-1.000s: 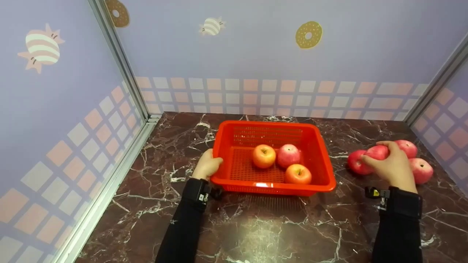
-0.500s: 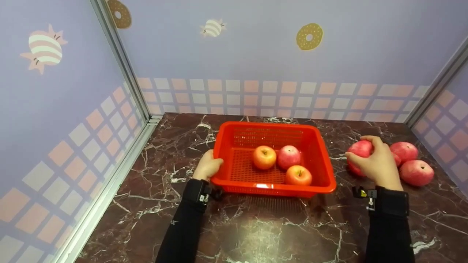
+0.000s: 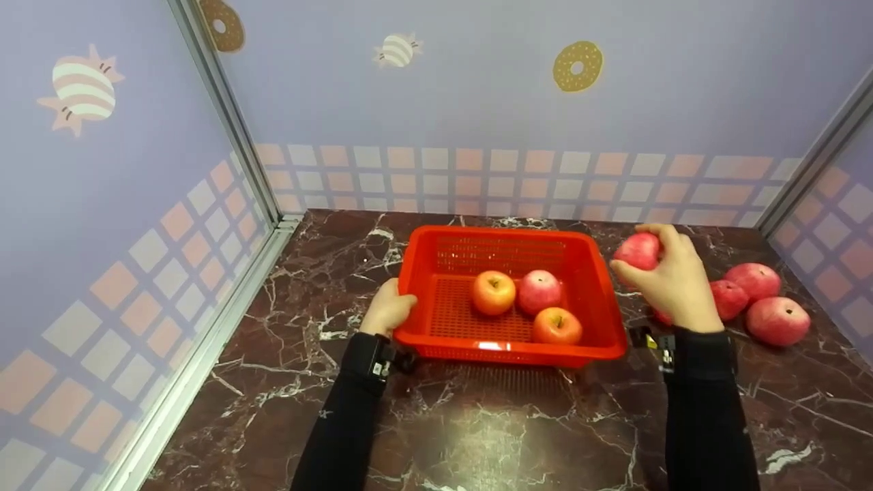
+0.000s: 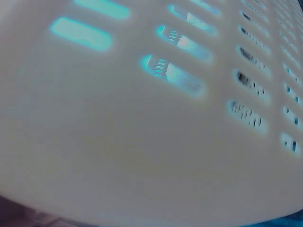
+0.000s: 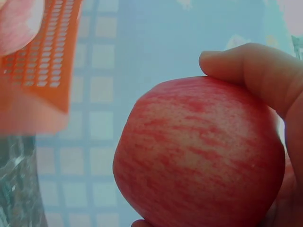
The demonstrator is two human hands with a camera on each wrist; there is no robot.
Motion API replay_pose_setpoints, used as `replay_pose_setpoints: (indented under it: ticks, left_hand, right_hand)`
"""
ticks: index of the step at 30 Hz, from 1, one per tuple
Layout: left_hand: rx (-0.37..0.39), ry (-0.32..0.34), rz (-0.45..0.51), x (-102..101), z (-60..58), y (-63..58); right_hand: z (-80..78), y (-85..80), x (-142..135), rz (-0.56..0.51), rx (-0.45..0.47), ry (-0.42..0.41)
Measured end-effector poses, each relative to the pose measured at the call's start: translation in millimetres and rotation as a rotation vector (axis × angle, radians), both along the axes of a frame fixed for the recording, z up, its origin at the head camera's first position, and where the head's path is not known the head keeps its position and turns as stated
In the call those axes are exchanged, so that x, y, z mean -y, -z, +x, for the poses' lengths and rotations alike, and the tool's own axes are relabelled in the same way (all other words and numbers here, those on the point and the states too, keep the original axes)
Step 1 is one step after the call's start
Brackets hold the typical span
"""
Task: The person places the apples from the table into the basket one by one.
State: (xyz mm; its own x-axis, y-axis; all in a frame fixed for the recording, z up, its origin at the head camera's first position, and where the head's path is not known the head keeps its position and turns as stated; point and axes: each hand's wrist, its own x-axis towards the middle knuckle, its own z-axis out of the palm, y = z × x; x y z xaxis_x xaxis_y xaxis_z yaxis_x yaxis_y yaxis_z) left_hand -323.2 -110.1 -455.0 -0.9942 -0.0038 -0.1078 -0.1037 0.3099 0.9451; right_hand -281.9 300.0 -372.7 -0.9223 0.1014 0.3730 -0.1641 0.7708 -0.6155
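A red plastic basket (image 3: 501,236) stands on the dark marbled table. My left hand (image 3: 389,309) grips its left side, thumb over the rim. In the left wrist view the slotted basket wall (image 4: 118,137) fills the picture, pale and washed out. Inside the basket lie a yellow-orange apple (image 3: 493,293), a pink-red apple (image 3: 539,292) and an orange-red apple (image 3: 557,326). Just right of the basket, my right hand (image 3: 674,283) holds a red apple (image 3: 637,251) raised off the table. The right wrist view shows that striped apple (image 5: 199,151) between thumb and fingers.
Several more red apples (image 3: 778,321) are grouped on the table at the right, one partly hidden behind my right hand. Patterned walls (image 3: 477,88) enclose the table at the back, left and right, with metal framing (image 3: 269,235) in the corners.
My right hand has lifted a red apple from the group at the right and carried it left, up to the basket's right side. My left hand has stayed on the basket.
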Motion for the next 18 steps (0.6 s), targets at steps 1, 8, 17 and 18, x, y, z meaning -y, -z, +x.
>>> replay_pose_setpoints:
  ticks: [1, 8, 17, 18]
  left_hand:
    - [0.001, -0.001, 0.003, 0, 0.1, -0.3]
    - [0.012, -0.012, 0.024, 0, 0.7, -0.6]
    - [0.002, -0.021, 0.004, 0, -0.2, 1.3]
    - [0.000, -0.021, 0.004, 0, -0.3, 1.4]
  right_hand:
    - [-1.9, -3.5, 4, 0.001, -0.009, -0.010]
    - [-17.0, -19.0, 35, 0.003, -0.048, -0.094]
    - [-38.7, -21.2, 73, 0.006, 0.032, -0.183]
    - [-41.5, -20.4, 77, 0.011, 0.043, -0.191]
